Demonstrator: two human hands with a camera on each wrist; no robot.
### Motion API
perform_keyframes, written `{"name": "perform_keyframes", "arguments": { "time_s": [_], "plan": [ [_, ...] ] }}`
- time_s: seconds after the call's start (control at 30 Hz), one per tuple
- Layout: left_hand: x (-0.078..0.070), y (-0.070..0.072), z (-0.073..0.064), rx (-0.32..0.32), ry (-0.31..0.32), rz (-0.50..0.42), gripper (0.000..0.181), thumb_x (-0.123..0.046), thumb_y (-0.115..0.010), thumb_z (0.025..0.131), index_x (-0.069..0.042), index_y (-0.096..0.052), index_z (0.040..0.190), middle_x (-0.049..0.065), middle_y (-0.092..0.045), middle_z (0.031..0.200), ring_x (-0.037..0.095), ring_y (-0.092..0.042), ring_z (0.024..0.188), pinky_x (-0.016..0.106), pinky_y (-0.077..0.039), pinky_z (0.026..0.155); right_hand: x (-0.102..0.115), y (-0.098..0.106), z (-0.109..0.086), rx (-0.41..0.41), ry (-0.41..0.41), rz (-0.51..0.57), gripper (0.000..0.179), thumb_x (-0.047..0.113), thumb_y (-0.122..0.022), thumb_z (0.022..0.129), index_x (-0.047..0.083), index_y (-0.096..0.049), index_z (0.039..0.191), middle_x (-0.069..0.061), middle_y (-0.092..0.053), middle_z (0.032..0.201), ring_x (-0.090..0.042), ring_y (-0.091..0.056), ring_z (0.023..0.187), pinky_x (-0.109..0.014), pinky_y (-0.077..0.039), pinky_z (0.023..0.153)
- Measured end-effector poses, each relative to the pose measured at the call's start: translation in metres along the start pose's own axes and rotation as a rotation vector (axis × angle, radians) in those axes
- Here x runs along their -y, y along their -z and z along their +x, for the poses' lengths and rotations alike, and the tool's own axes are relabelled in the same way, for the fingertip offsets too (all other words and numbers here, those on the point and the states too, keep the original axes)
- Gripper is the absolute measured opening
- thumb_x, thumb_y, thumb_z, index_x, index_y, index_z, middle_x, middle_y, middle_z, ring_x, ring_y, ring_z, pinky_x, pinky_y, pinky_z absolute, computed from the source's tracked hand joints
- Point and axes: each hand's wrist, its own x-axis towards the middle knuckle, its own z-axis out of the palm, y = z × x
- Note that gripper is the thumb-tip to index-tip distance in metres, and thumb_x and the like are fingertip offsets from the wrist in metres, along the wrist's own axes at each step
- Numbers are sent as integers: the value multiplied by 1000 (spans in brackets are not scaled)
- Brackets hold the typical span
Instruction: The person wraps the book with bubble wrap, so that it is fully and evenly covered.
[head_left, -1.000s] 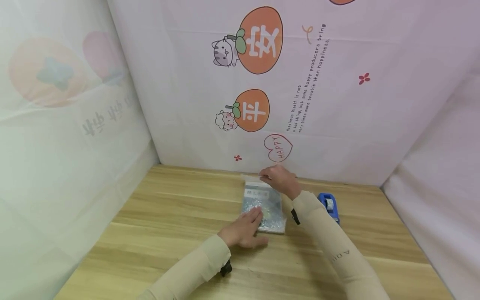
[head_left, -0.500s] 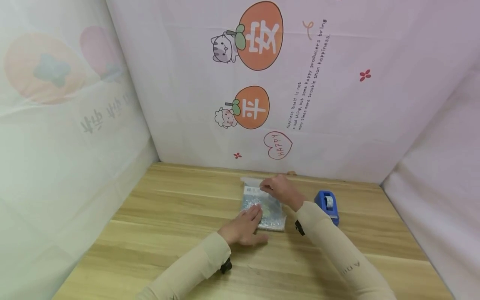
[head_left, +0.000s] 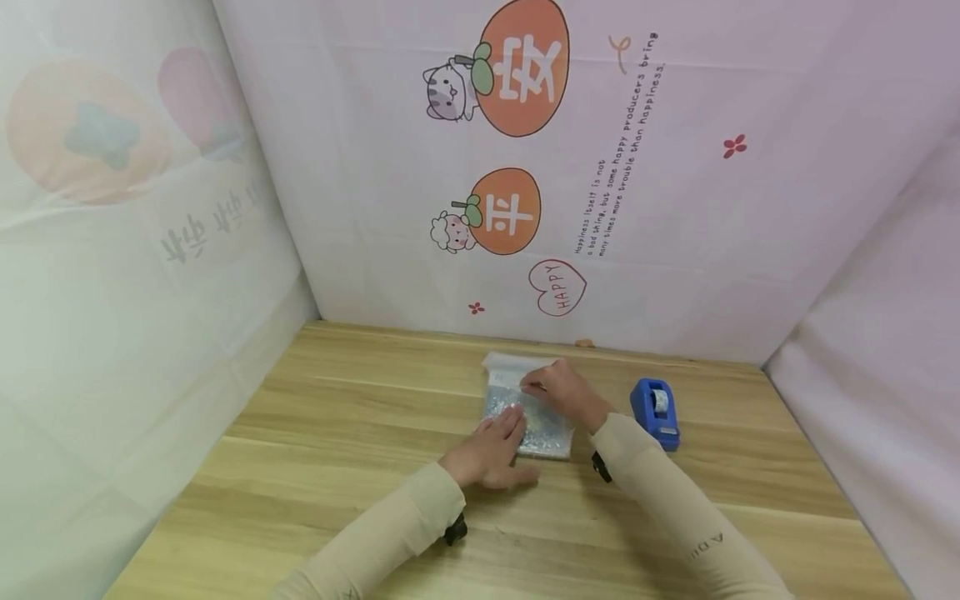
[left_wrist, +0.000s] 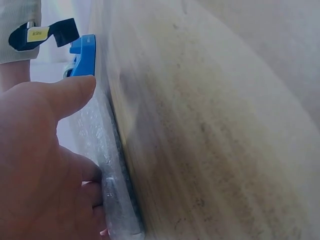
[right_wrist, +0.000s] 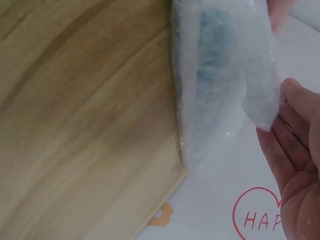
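Note:
A flat, bluish book-like item lies on the wooden table, wrapped in clear bubble wrap. My left hand rests on its near left part, fingers extended over the wrap and thumb spread off to the side. At the far right side, my right hand pinches an edge of the wrap between thumb and fingers. That edge is drawn over the item's top in the right wrist view. My left thumb points toward the dispenser in the left wrist view.
A blue tape dispenser with a roll in it stands right of the wrapped item, near my right forearm. A white printed cloth hangs along the table's back edge, with more white cloth at both sides.
My right hand has drawn the wrap's edge from the item's far end toward me, covering the white label strip. The left hand has stayed on the item.

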Motion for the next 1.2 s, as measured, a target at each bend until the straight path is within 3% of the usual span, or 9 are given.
{"name": "perform_keyframes", "arguments": {
  "time_s": [0.27,0.43,0.57,0.63,0.8,0.97,1.1,1.2],
  "plan": [
    [-1,-4,8,28,-1,-43,94,-67,-47,104,-8,-17,170,6,-5,180,21,-5,168,45,-17,136,3,0,-10,55,-66,27,12,6,-73,98,4,-83,106,-9,-83,103,-21,-81,93,-36,-66,83],
    [3,-6,12,29,-45,-78,97,-71,-45,102,-8,-16,170,7,-4,180,23,-4,168,47,-16,136,1,-1,-12,50,-76,45,11,7,-75,97,6,-83,103,-7,-83,99,-18,-80,90,-33,-66,81],
    [15,-4,16,36,-101,-168,99,-74,-40,103,-5,-14,170,10,-3,180,26,-2,168,50,-14,136,0,-2,-12,54,-81,62,9,10,-75,97,9,-84,100,-3,-83,96,-14,-79,86,-28,-64,79],
    [21,3,16,39,-123,-259,94,-68,-39,106,-3,-14,169,13,-4,179,27,-3,168,50,-13,136,0,-3,-11,51,-73,69,9,11,-75,98,11,-84,99,-2,-83,94,-13,-78,84,-27,-63,77],
    [42,12,12,0,-151,-498,77,-54,-43,111,-9,-21,169,8,-18,178,27,-19,165,48,-22,134,2,0,-8,55,-44,78,10,11,-74,98,8,-84,99,-4,-83,92,-14,-77,80,-27,-62,75],
    [60,17,4,-58,-187,-668,65,-52,-44,111,-15,-38,165,2,-41,170,24,-42,156,48,-36,129,8,3,-7,144,-37,29,12,10,-73,99,9,-85,103,-4,-83,97,-15,-78,86,-31,-64,79],
    [69,28,-4,-52,-174,-741,60,-49,-48,111,-14,-47,160,5,-52,162,26,-51,149,49,-40,126,13,1,-6,195,6,5,13,10,-71,101,9,-83,96,-1,-81,88,-7,-72,75,-25,-60,70],
    [74,40,-7,-40,-158,-723,55,-44,-50,111,-12,-53,156,7,-56,159,28,-54,146,52,-42,123,16,-1,-7,229,35,3,20,16,-73,101,10,-74,81,6,-65,68,1,-51,58,-18,-44,57]
  ]
}}
